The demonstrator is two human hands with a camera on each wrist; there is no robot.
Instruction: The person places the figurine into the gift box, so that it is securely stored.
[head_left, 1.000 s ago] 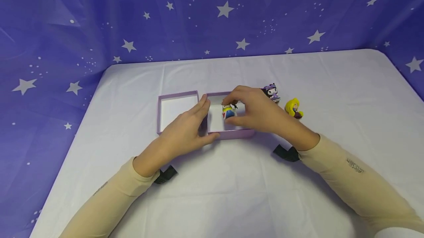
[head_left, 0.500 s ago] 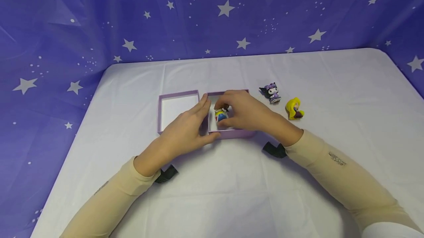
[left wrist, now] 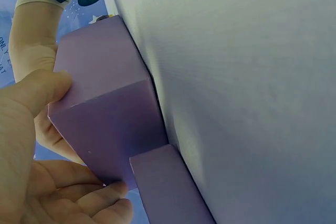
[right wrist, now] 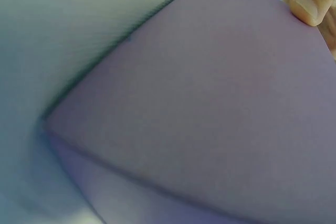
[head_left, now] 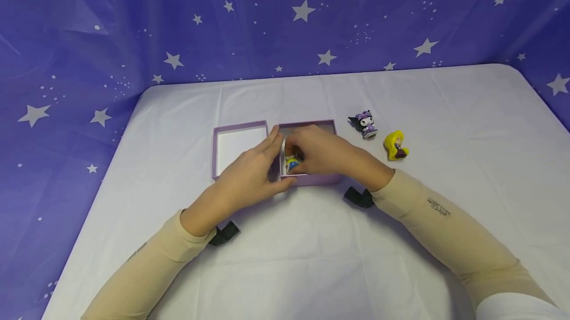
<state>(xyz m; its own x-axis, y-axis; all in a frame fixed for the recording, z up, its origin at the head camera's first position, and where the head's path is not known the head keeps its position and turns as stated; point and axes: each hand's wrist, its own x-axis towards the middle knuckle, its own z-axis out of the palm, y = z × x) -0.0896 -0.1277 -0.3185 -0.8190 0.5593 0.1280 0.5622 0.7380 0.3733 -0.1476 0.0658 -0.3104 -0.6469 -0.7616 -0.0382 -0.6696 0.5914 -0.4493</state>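
An open purple box (head_left: pixel 317 180) with a white inside stands mid-table. My left hand (head_left: pixel 247 179) grips its left side, the thumb on the front wall and the fingers along the left edge; the left wrist view shows the thumb (left wrist: pixel 50 88) against the purple wall. Inside the box, my right hand (head_left: pixel 322 151) holds a small yellow and blue figurine (head_left: pixel 291 163) near the front left corner. Those fingers partly cover it. In the right wrist view the box wall (right wrist: pixel 199 93) fills most of the picture and hides the right hand.
The shallow purple lid (head_left: pixel 240 144), white inside, lies left of the box. To the right are a black and purple figurine (head_left: pixel 365 124) and a yellow-haired figurine (head_left: pixel 395 146). A white cloth (head_left: pixel 285 270) covers the table. A purple starry curtain (head_left: pixel 249 38) hangs behind.
My right hand has moved left and lower into the box, taking the figurine toward the front left corner. The left hand stays in place.
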